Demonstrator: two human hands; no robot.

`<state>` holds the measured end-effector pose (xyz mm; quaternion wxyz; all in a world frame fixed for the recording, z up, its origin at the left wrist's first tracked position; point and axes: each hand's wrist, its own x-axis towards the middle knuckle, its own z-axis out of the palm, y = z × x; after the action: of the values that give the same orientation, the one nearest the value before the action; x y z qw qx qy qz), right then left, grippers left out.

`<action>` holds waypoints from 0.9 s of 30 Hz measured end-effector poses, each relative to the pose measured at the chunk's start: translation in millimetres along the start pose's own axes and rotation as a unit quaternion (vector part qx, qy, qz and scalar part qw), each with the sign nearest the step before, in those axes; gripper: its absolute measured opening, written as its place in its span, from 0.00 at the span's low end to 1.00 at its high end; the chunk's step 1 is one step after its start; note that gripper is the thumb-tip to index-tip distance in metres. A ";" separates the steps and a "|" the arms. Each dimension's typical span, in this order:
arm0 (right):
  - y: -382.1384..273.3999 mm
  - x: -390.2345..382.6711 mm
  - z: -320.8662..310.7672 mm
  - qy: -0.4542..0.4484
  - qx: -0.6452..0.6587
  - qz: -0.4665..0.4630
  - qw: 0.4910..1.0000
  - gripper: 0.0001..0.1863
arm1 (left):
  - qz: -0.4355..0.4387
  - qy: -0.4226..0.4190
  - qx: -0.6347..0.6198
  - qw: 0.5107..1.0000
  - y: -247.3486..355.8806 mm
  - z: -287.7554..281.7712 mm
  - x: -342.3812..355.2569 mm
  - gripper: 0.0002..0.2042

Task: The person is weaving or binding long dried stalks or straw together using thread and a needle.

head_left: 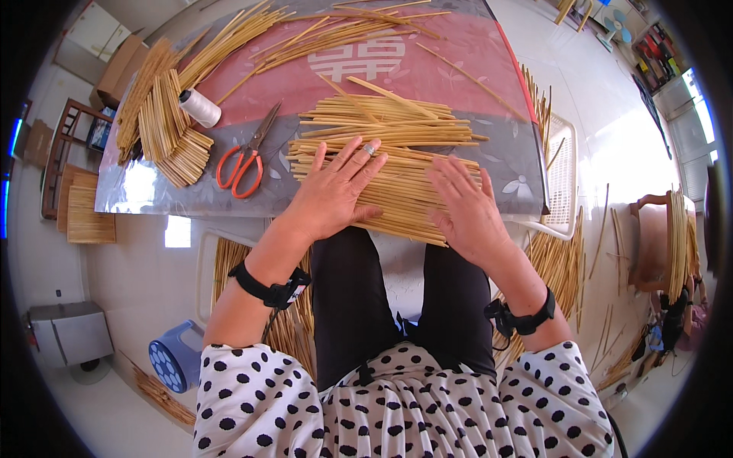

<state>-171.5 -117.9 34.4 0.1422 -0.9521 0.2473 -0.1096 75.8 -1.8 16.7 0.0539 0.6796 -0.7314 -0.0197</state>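
A pile of cut golden straw stalks (pixel 405 191) lies crosswise at the table's near edge, with its front stalks jutting out past that edge. My left hand (pixel 334 191) rests flat on the left part of the pile, fingers stretched out and a ring on one of them. At the pile's right end, my right hand (pixel 472 214) touches the stalks, its fingers extended and slightly blurred. Neither hand grips anything. Scissors (pixel 248 156) with orange handles lie left of the pile, blades partly apart. Beyond them are a spool of white thread (pixel 200 108) and bound straw pieces (pixel 164 122).
Long loose stalks (pixel 321 34) spread over the table's (pixel 466 65) far side. A white plastic basket (pixel 563 175) stands by its right edge. More straw (pixel 553 267) lies below at both sides. A blue stool (pixel 175 355) is at lower left; another person (pixel 691 320) sits far right.
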 end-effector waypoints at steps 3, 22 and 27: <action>8.0 7.3 0.1 0.070 -0.015 0.031 0.997 0.29 | 0.001 -0.006 0.020 1.000 1.1 -7.9 -2.4 0.43; -11.1 29.4 28.3 0.103 -0.050 0.000 0.993 0.23 | 0.021 0.071 0.166 0.983 -80.2 -25.6 85.9 0.06; -9.2 22.1 28.3 0.102 -0.032 0.011 0.994 0.26 | 0.038 0.067 0.189 0.979 -72.2 -29.5 55.3 0.07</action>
<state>-140.7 -115.1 13.9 0.0870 -0.9374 0.2741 -0.1966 146.6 -61.0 41.6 -0.0261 0.6487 -0.7422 0.1661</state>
